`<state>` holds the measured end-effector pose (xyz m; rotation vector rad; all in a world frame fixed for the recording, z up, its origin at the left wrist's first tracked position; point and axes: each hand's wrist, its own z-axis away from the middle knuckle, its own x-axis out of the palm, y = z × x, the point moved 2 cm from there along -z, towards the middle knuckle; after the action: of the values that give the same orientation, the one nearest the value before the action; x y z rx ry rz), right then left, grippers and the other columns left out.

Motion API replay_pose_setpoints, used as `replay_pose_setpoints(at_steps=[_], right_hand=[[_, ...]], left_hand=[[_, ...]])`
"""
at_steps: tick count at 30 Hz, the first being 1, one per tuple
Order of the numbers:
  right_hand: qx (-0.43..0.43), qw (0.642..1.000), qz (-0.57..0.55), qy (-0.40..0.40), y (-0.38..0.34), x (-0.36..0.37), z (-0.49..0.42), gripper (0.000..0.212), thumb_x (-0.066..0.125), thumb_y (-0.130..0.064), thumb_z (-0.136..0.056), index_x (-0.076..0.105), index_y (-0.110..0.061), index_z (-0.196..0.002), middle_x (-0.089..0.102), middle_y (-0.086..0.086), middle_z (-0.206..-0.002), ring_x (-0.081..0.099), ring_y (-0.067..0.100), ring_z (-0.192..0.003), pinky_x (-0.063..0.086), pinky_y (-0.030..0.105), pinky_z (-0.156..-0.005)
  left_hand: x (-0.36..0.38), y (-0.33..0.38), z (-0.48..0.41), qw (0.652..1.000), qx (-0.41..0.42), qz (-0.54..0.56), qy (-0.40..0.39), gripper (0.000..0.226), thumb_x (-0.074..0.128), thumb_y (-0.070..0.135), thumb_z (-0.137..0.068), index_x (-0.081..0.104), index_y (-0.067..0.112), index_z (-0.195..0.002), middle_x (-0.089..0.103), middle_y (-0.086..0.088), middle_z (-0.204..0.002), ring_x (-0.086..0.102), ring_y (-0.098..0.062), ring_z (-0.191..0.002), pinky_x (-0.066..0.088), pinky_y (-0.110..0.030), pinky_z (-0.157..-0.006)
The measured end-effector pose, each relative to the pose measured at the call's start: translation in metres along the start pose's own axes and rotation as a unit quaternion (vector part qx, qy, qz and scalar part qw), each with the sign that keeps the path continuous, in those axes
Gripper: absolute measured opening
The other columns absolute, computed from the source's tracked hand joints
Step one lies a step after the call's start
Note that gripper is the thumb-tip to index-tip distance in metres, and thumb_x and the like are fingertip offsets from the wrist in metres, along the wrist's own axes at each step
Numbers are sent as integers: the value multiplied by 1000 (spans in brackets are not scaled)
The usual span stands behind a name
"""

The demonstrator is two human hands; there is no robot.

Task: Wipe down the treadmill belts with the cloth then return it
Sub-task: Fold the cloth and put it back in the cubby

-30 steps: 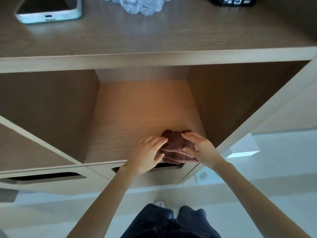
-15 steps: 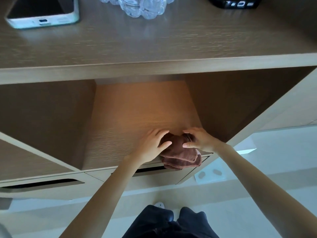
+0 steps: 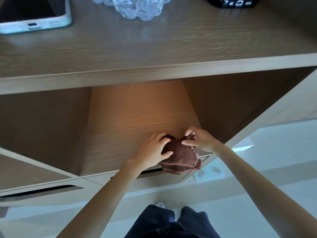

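Lying at the far left of the wooden table (image 3: 154, 48) is a phone (image 3: 32, 14) in a pale case, its port end facing the person. To its right stands a clear, knobbly glass piece (image 3: 139, 7), cut off by the top edge of the view. Below the table top, an open shelf (image 3: 130, 127) glows warm orange. The left hand (image 3: 152, 152) reaches into it, its fingers (image 3: 163, 138) curled onto the left side of the brown cloth (image 3: 181, 157) and its thumb pressed against the cloth's near side. The cloth sits bunched at the shelf's front right corner, and its stitched lower edge hangs over the lip above a dark drawer slot (image 3: 151, 171). The right hand (image 3: 200, 140) pinches the cloth's upper right fold between thumb and curled fingers. Farther right, on the table, a black device (image 3: 233, 2) shows a row of ports. Dark trousers (image 3: 171, 224) fill the bottom of the view.
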<state>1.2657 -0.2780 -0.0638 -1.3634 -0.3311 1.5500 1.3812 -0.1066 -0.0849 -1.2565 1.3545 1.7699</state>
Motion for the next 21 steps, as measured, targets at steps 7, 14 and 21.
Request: replay_pose_setpoints(at_steps=[7, 14, 21], right_hand=[[-2, 997, -53, -57, -4, -7, 11, 35, 81, -8, -71, 59, -21, -94, 66, 4, -98, 62, 18, -93, 50, 24, -82], [-107, 988, -105, 21, -20, -21, 30, 33, 77, 2, -72, 63, -21, -89, 69, -9, -82, 63, 3, -74, 46, 13, -73], [-137, 987, -71, 48, -35, -29, 44, 34, 76, 0, -74, 63, -23, -95, 69, -7, -93, 64, -1, -85, 43, 7, -77]], left_hand=[[-8, 5, 4, 999, 23, 43, -1, 68, 70, 42, -77, 40, 20, -134, 34, 2, -146, 32, -18, -132, 34, -37, -104], [-21, 9, -5, 988, 15, 146, -40, 97, 79, 34, -71, 20, 21, -147, 33, -3, -147, 30, -18, -133, 21, -24, -107], [-34, 8, -5, 979, -1, 202, -22, 39, 82, 28, -67, 62, 14, -97, 64, 5, -90, 57, -14, -82, 38, -17, -66]])
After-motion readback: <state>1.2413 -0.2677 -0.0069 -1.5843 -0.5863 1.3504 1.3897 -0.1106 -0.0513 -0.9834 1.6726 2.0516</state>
